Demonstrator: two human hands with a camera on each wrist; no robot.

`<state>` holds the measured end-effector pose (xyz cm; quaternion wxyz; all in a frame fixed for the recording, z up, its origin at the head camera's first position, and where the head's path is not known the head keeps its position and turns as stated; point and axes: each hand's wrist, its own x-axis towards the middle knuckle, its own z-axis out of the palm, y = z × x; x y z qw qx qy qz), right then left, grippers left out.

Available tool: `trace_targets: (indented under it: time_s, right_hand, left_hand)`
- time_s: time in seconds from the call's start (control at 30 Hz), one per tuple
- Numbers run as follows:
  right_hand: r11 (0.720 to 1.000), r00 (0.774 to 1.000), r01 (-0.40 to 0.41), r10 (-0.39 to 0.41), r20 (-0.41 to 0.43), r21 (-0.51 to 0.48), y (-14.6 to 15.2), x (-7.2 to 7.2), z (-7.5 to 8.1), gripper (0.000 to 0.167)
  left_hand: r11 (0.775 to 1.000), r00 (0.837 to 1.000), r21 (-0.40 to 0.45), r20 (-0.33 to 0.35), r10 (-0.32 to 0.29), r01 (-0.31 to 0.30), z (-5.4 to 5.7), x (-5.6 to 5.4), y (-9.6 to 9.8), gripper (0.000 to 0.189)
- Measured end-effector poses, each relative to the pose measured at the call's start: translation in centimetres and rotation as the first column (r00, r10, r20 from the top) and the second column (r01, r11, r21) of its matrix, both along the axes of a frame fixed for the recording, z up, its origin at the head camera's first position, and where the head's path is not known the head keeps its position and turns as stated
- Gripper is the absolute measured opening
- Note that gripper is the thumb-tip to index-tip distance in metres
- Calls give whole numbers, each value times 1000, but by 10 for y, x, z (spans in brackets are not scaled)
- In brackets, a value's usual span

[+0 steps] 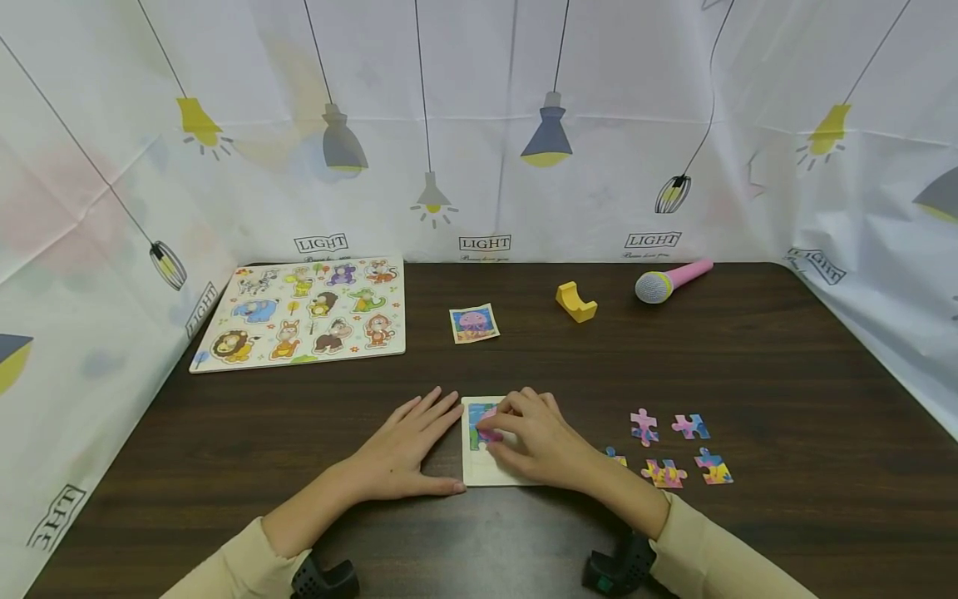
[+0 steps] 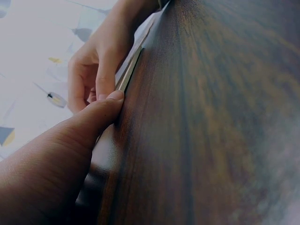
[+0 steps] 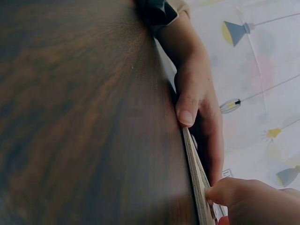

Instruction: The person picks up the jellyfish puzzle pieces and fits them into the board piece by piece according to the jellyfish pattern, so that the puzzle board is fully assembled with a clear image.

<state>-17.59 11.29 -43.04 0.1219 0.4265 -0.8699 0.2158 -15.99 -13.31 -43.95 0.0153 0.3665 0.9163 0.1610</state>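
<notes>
A small white puzzle board (image 1: 479,472) lies flat near the table's front. Blue and green puzzle pieces (image 1: 475,439) show in its upper left part. My right hand (image 1: 545,443) is over the board and pinches a pink puzzle piece (image 1: 490,434) between thumb and fingers; the hand hides the board's right side. Beside the board's left edge rests my left hand (image 1: 407,449), fingers spread and straight. Its thumb (image 2: 110,105) touches the board's edge in the left wrist view. Loose puzzle pieces (image 1: 664,473), several of them pink, blue and yellow, lie right of the right hand.
An animal puzzle board (image 1: 352,312) lies at the back left. Further right stand a small picture card (image 1: 473,323) with a pink figure, a yellow curved block (image 1: 575,303) and a pink toy microphone (image 1: 677,279). A lamp-print sheet (image 1: 479,125) hangs behind the dark table (image 1: 299,424).
</notes>
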Motion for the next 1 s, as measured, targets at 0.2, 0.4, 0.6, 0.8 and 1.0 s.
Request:
trace_targets:
  time_s: [0.2,0.4,0.6,0.8,1.0]
  right_hand:
    - [1000,1000,3,-3,1,1,1,0,1,20]
    - [1000,1000,24,-24,12,13,2,2,9,18]
    - [998,998,61,-61,4,0,11,2,17,20]
    - [997,996,79,-80,-30,-21,27,1,23,21]
    - [992,992,122,-122,-2,6,47,0,25,29]
  left_hand:
    - [1000,1000,-4,-6,-1,1,0,-1,0,94]
    - [1000,1000,-8,6,0,0,1,-1,1,95]
    - [1000,1000,-13,17,7,-7,2,0,1,95]
    - [1000,1000,-13,19,11,-11,2,1,2,96]
    - [1000,1000,-12,25,11,-10,1,1,2,96]
